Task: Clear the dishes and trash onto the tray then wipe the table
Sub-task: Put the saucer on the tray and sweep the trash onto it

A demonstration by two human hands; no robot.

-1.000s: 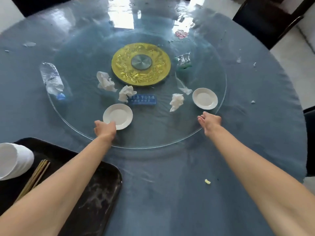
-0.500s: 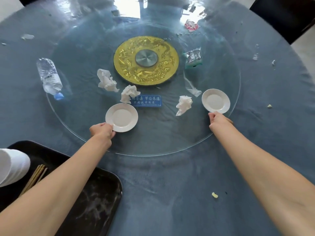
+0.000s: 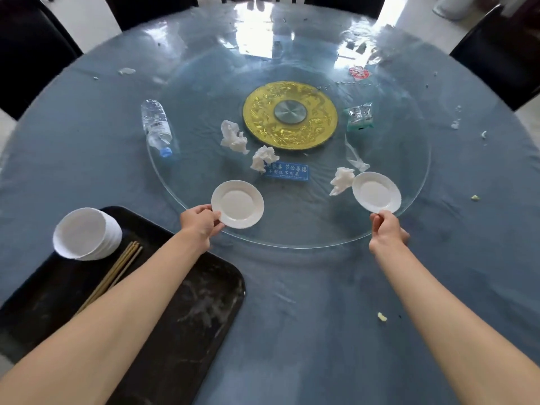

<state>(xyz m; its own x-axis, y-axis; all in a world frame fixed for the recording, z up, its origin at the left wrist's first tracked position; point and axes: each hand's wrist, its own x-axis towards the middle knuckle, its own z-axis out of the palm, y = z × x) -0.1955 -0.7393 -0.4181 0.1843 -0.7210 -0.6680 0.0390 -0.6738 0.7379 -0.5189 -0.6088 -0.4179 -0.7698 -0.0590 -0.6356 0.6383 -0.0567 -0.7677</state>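
My left hand [image 3: 200, 223] pinches the near rim of a small white plate [image 3: 238, 207], held tilted above the glass turntable [image 3: 292, 229]. My right hand [image 3: 385, 230] grips the near rim of a second white plate [image 3: 377, 192], also raised and tilted. Crumpled tissues [image 3: 233, 137] [image 3: 263, 159] [image 3: 342, 179] lie on the glass. A clear plastic bottle [image 3: 156, 124] lies at the turntable's left edge. A green wrapper [image 3: 359, 116] and a clear wrapper [image 3: 355, 156] lie to the right. The black tray [image 3: 187, 311] at the near left holds stacked white bowls [image 3: 86, 233] and chopsticks [image 3: 117, 270].
A gold disc [image 3: 290, 115] marks the turntable's centre, with a blue sign [image 3: 287, 172] in front of it. A red wrapper [image 3: 358, 73] lies far right. Small scraps [image 3: 381, 317] [image 3: 474, 197] [image 3: 127, 71] dot the blue tablecloth [image 3: 321, 331]. Dark chairs [image 3: 502, 51] ring the table.
Both hands have closed on the plate rims and lifted the plates off the glass. The view has pulled back, showing more of the tray and table.
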